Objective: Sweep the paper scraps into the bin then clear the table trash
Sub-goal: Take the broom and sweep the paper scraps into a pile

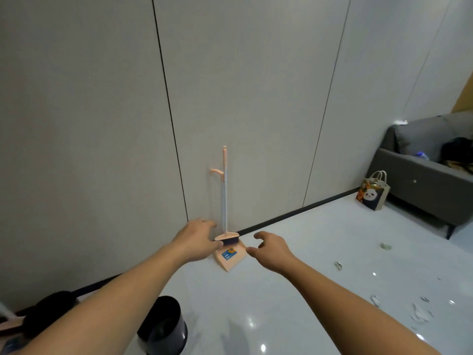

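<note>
Reaching forward, both bare arms stretch toward one broom [224, 193] and one dustpan [231, 258] standing against the wall [102, 124]. Left hand [195, 239]: fingers straight, holding nothing, in front of the broom's dark bristles; contact cannot be told. Right hand [272, 248]: fingers loosely curled, holding nothing, just right of the dustpan.

Writing: one blue label [228, 254] on the dustpan face, with an orange patch; text too small to read. One paper bag [373, 194] printed with a panda; no legible words.

Counts:
- Broom, one: peach head, pale handle, upright.
- Dustpan, one: peach, propped at the wall's foot, its handle rising beside the broom's.
- Bin [163, 326], one: dark, round, on the floor [281, 303] near the bottom edge, between the forearms.
- Scraps [385, 245]: roughly six to eight white pieces scattered along the floor's right edge; some blur into glare.
- Sofa [422, 175], one: grey, right side, dark items on its seat.
- Bag stands on the floor, by the sofa's front corner.
</note>
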Motion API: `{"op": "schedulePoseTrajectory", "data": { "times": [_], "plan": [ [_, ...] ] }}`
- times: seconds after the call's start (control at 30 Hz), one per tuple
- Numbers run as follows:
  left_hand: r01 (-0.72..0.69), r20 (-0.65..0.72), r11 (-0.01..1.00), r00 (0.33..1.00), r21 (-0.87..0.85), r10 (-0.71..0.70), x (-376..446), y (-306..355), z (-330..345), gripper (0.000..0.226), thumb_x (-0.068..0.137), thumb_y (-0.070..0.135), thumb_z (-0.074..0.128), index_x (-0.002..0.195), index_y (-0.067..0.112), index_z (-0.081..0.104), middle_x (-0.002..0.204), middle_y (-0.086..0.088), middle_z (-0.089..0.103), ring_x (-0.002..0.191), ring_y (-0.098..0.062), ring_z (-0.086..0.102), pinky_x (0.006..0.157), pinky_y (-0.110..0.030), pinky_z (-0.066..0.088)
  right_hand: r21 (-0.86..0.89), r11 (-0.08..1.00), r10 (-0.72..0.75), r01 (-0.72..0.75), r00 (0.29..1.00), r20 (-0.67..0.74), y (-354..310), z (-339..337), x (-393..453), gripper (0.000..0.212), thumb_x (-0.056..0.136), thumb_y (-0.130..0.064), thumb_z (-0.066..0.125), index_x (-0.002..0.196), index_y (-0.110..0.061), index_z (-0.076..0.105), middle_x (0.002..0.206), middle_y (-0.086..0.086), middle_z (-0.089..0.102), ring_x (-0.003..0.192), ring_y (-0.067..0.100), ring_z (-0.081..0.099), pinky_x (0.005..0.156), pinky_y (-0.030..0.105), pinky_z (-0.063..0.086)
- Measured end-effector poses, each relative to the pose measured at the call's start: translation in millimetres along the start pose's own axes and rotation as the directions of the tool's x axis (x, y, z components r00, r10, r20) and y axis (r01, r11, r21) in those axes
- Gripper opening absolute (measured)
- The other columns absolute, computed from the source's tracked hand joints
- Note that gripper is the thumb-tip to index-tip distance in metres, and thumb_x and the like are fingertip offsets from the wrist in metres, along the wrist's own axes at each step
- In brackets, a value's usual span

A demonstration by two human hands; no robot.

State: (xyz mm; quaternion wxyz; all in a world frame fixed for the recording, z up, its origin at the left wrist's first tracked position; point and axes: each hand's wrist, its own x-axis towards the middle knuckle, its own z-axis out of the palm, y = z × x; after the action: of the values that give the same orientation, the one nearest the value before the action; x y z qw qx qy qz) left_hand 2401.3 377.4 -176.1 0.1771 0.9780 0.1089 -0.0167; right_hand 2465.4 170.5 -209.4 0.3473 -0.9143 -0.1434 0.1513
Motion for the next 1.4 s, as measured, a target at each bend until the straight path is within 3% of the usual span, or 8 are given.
{"op": "schedulePoseTrajectory", "data": {
  "times": [0.17,0.37,0.57,0.77,0.9,1.13,1.27,1.4],
  "plan": [
    [0.064,0.009,0.995,0.998,-0.079,-0.063,132,-52,3,0.062,0.082,0.049,0.064,0.135,0.021,0.051,0.139,-0.005,0.051,0.127,-0.023,0.046,0.104,-0.031,0.038,0.055,0.994,0.086,-0.090,0.994,0.066,-4,18,136,0.049,0.088,-0.033,0.071,0.133,-0.019,0.061,0.120,0.002,0.066,0.102,0.016,0.062,0.077,0.024,0.048],
    [0.154,0.105,0.984,0.984,-0.091,-0.144,262,-96,7,0.063,0.083,0.048,0.065,0.137,0.020,0.050,0.135,-0.009,0.053,0.125,-0.025,0.048,0.102,-0.030,0.039,0.113,0.968,0.208,-0.224,0.968,0.138,-9,28,272,0.041,0.087,-0.032,0.074,0.125,-0.021,0.063,0.086,-0.014,0.056,0.077,0.008,0.058,0.065,0.022,0.052],
    [0.184,0.156,0.979,0.973,-0.085,-0.169,381,-118,15,0.064,0.082,0.048,0.063,0.138,0.022,0.048,0.138,-0.008,0.049,0.127,-0.025,0.045,0.104,-0.031,0.037,0.155,0.938,0.277,-0.309,0.941,0.196,-6,34,394,0.047,0.088,-0.033,0.072,0.130,-0.016,0.059,0.108,0.001,0.060,0.087,0.015,0.061,0.066,0.029,0.059],
    [0.195,0.143,0.979,0.972,-0.062,-0.185,507,-134,38,0.061,0.083,0.044,0.062,0.138,0.023,0.047,0.139,-0.007,0.048,0.128,-0.026,0.044,0.104,-0.029,0.036,0.237,0.914,0.265,-0.330,0.926,0.269,-1,39,529,0.026,0.089,-0.026,0.069,0.109,-0.010,0.066,0.104,0.017,0.067,0.083,0.025,0.066,0.070,0.037,0.059],
    [0.251,0.178,0.967,0.955,-0.044,-0.239,587,-139,48,0.063,0.085,0.044,0.061,0.141,0.020,0.046,0.142,-0.007,0.046,0.130,-0.026,0.042,0.106,-0.030,0.035,0.326,0.828,0.336,-0.457,0.869,0.365,2,34,614,0.028,0.096,-0.022,0.065,0.117,-0.004,0.064,0.113,0.026,0.066,0.085,0.032,0.068,0.083,0.045,0.060],
    [0.234,0.156,0.971,0.958,0.052,-0.239,703,-148,62,0.059,0.084,0.040,0.061,0.137,0.019,0.046,0.141,-0.006,0.045,0.129,-0.026,0.041,0.107,-0.035,0.036,0.424,0.650,0.392,-0.630,0.757,0.523,9,33,735,0.019,0.098,-0.026,0.061,0.094,-0.008,0.061,0.094,0.021,0.065,0.079,0.030,0.062,0.088,0.051,0.058],
    [0.171,0.198,0.983,0.963,0.067,-0.181,742,-155,78,0.064,0.085,0.033,0.062,0.144,0.024,0.038,0.156,-0.001,0.027,0.142,-0.023,0.024,0.112,-0.037,0.031,0.430,0.593,0.415,-0.681,0.716,0.562,13,48,778,0.024,0.099,-0.029,0.058,0.090,-0.008,0.060,0.093,0.020,0.066,0.074,0.030,0.064,0.076,0.042,0.061],
    [0.109,0.366,0.990,0.921,0.093,-0.135,775,-169,95,0.060,0.085,0.031,0.060,0.142,0.027,0.040,0.150,0.000,0.033,0.136,-0.025,0.034,0.105,-0.039,0.039,0.451,0.487,0.443,-0.748,0.657,0.611,14,71,808,0.029,0.104,-0.031,0.050,0.094,-0.005,0.058,0.088,0.017,0.061,0.064,0.026,0.059,0.062,0.036,0.058]
  ]
}}
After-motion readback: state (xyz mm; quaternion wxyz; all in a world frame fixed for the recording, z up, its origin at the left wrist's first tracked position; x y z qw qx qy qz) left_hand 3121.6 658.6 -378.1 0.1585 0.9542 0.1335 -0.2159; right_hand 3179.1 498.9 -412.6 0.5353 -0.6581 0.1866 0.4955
